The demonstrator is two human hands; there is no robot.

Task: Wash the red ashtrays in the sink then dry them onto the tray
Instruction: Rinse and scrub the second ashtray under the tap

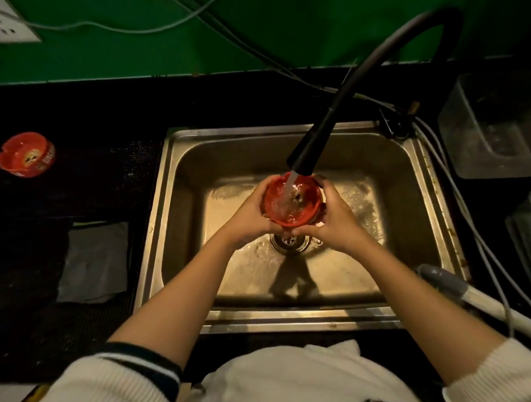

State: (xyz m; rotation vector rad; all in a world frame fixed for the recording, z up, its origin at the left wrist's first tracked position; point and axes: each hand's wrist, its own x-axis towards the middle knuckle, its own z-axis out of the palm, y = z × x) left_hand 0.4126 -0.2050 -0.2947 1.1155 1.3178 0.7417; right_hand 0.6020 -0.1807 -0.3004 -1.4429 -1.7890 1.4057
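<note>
Nearest the camera, two forearms are reaching out of pushed-up cream sleeves over the front rim of the steel sink (172,190). Over the drain, the left hand (249,217) and the right hand (335,218) are both cupping a red ashtray (283,210), fingers curled round its wall from opposite sides, bowl facing up. Water is pouring into it from the black faucet (311,151) just above. Farther off, a second red ashtray (26,154) is sitting on the dark counter well to the left, so the left hand is judged nearer it. Which item is the drying tray cannot be told.
</note>
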